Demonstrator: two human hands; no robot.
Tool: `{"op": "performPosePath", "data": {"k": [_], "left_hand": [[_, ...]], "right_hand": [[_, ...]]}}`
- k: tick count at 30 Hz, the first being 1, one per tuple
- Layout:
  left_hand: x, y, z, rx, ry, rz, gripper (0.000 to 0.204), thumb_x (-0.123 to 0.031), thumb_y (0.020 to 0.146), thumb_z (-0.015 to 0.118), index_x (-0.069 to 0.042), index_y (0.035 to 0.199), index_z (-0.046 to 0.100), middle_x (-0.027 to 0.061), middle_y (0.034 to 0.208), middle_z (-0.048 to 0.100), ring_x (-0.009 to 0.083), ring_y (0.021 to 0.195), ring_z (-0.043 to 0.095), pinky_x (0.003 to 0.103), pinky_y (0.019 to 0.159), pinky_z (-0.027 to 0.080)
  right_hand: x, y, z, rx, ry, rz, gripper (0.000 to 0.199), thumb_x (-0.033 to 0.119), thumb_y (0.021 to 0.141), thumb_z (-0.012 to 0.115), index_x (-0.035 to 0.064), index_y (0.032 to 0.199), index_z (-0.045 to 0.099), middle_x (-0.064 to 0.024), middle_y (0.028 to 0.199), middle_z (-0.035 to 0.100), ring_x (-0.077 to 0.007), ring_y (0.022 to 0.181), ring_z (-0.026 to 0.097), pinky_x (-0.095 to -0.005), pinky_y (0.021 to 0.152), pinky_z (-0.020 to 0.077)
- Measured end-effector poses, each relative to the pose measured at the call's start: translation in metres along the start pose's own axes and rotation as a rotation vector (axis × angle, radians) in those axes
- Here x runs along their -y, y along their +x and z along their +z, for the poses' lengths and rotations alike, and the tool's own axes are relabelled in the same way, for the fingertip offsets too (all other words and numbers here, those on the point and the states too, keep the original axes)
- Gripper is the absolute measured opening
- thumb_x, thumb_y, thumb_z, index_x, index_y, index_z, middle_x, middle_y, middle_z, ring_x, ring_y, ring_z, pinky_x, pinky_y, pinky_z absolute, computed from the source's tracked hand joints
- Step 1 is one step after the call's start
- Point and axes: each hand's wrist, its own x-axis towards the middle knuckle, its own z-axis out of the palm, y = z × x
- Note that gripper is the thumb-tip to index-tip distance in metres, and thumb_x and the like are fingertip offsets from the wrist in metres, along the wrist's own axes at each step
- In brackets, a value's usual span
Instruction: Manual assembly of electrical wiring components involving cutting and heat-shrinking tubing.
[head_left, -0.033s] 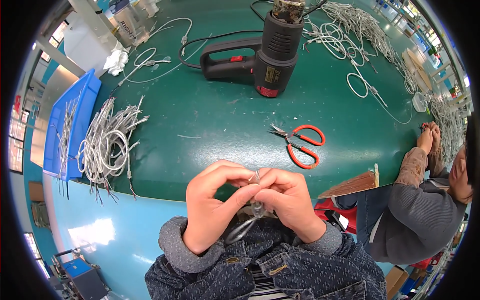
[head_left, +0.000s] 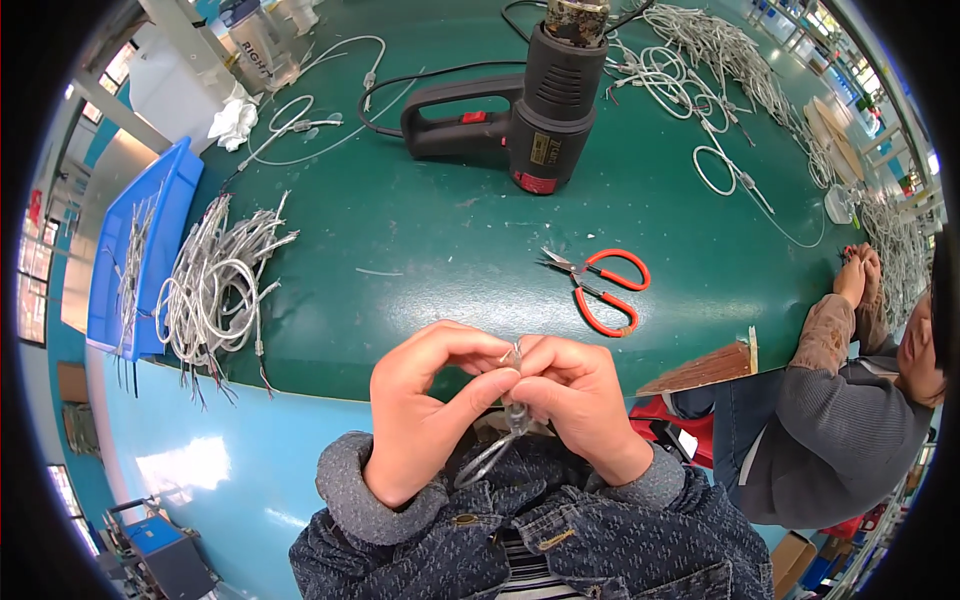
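Both my hands meet in front of my chest, just past the near edge of the green table. My left hand pinches a grey cable near its end between thumb and forefinger. Right beside it my right hand grips the same cable, thumb pressed against the fingers. A short clear sleeve-like piece sits on the cable below my fingertips, and the cable loops down toward my jacket. Thin strands stick up between the fingertips; their exact shape is partly hidden. Beyond my right hand lie scissors with orange handles, blades spread.
A heat gun stands on the green table, its cord running behind. At left, a cable bundle lies beside a blue tray. More cables are heaped at the far right. A co-worker sits at right, hands on the table.
My hands stay almost in place, both still pinching the cable. The strands at the fingertips and the hanging loop have shifted very slightly.
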Motion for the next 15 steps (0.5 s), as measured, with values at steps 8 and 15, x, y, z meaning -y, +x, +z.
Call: {"op": "performPosePath", "data": {"k": [8, 15], "left_hand": [[-0.0002, -0.0011, 0.0033, -0.070, 0.004, 0.105, 0.021, 0.005, 0.074, 0.071, 0.002, 0.092, 0.059, 0.0095, 0.087, 0.062, 0.0156, 0.079, 0.061, 0.026, 0.072, 0.049], [0.0012, 0.0000, 0.0040, -0.086, 0.042, 0.127, 0.022, 0.002, 0.072, 0.074, 0.001, 0.090, 0.061, 0.0092, 0.083, 0.064, 0.0161, 0.077, 0.063, 0.026, 0.069, 0.049]], "right_hand": [[-0.0033, -0.0038, -0.0023, 0.034, -0.008, -0.087, 0.002, -0.004, 0.084, 0.062, -0.0047, 0.086, 0.061, -0.0052, 0.083, 0.059, -0.0086, 0.073, 0.054, -0.0217, 0.063, 0.0423], [-0.0028, -0.0049, -0.0030, 0.042, -0.038, -0.070, 0.003, -0.003, 0.085, 0.061, -0.0046, 0.087, 0.061, -0.0047, 0.082, 0.059, -0.0079, 0.074, 0.054, -0.0214, 0.062, 0.0419]]}}
